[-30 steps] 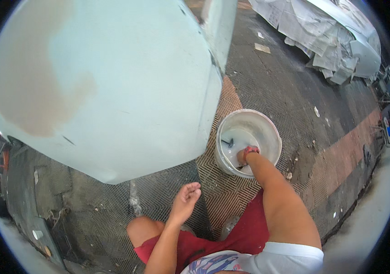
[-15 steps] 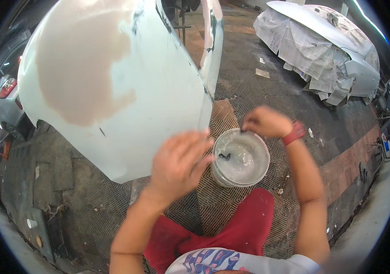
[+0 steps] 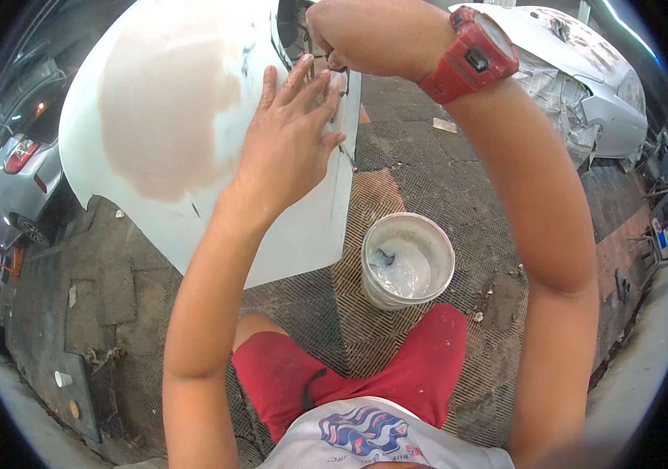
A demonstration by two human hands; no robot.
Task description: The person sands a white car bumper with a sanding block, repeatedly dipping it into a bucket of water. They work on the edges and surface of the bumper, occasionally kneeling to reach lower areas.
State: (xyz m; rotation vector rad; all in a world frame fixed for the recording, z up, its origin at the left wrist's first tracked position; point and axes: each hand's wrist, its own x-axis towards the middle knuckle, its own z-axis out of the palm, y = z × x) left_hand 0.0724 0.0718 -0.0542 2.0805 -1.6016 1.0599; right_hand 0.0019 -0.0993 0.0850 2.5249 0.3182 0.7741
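A large pale car body panel (image 3: 303, 242), perhaps a hood, stands in front of me with a wide brownish patch (image 3: 166, 109) on its left side. My left hand (image 3: 291, 141) reaches over its right part, fingers stretched and apart, with no object in it; contact with the surface is hard to judge. Close by and higher up, my right hand (image 3: 377, 39) is curled near the panel's far right edge. A small dark bit shows at its fingertips, too little to name. Below them a round bucket (image 3: 408, 295) holds cloudy water with something dark in it.
At the far right stands a silver car (image 3: 619, 129) partly covered in paper sheets. Another silver car (image 3: 17, 184) is at the left. A white cup (image 3: 62, 379) rests on a flat dark board (image 3: 84, 406). Ridged mats (image 3: 506, 344) cover the floor.
Both hands have moved up and away from the bucket to the panel's right part. The right hand has left the bucket's rim. The water looks more stirred.
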